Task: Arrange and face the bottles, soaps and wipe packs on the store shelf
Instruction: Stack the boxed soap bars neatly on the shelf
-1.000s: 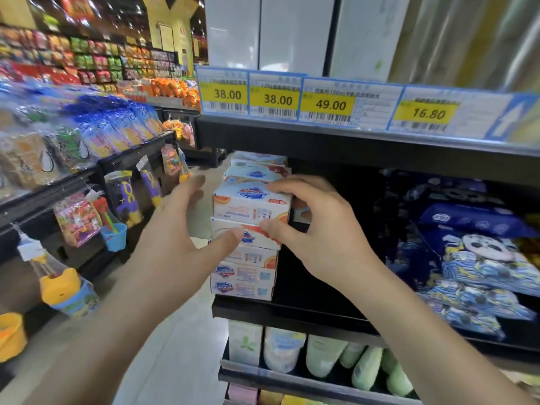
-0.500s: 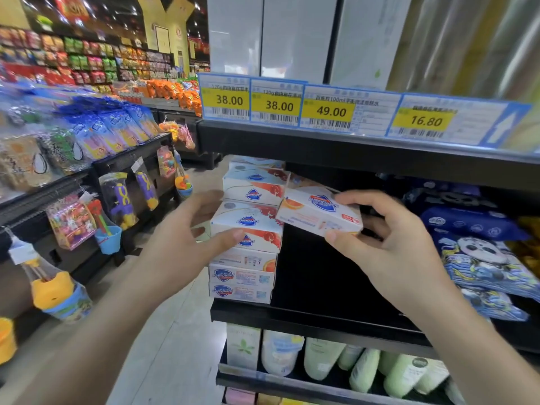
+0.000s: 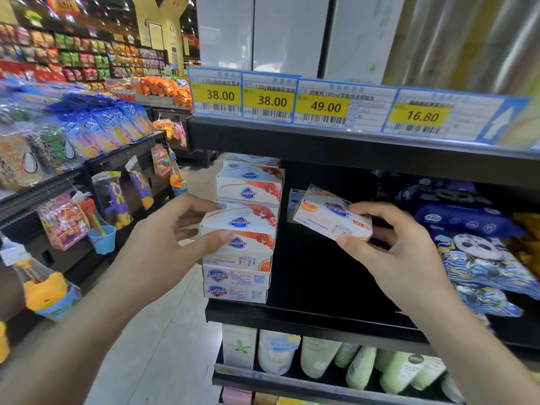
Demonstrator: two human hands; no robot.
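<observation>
right hand [image 3: 400, 247] pinching a tilted soap box [image 3: 331, 216] held above the shelf [image 3: 306, 315] middle, left hand [image 3: 172, 232] gripping the upper box of the soap stack [image 3: 239, 247] at the shelf's left end, wipe packs [image 3: 479, 258] toward the right end

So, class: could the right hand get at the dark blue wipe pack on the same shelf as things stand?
Probably not yet: the right hand grips a white soap box. The dark blue wipe pack lies unobstructed beside it.

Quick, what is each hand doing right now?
Left hand: grips a soap box on the stack.
Right hand: holds a separate soap box, tilted, beside the stack.
</observation>
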